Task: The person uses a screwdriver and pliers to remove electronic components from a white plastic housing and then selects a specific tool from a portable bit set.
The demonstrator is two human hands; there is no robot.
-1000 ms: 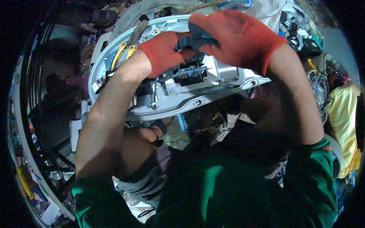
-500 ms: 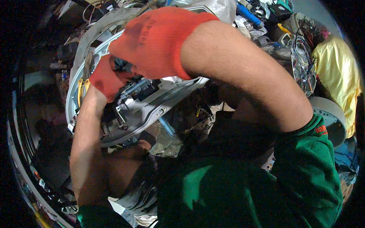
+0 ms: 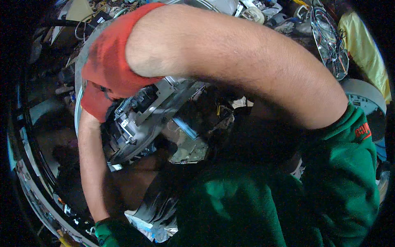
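Both my hands wear red knit gloves with dark stains. My right hand (image 3: 111,55) reaches across to the left and lies over the far side of a large silver-grey metal part (image 3: 158,105) with a curved rim. Just below it, my left hand (image 3: 94,101) rests at the part's left side, beside a black mechanism (image 3: 138,101) with small metal brackets. The fingers of both hands are hidden by the gloves' backs and wrists, so what they grip cannot be seen.
A round metal tray of tangled wires (image 3: 329,39) stands at the far right, by a yellow sheet (image 3: 364,53). Below these sits a pale round tub (image 3: 364,94). Mixed scrap (image 3: 263,14) lies along the far edge. A blue strip (image 3: 186,127) lies under the metal part.
My right hand has moved left and lower, with its forearm stretched farther across. My left hand has shifted slightly left and down. More of the black mechanism's lower part shows.
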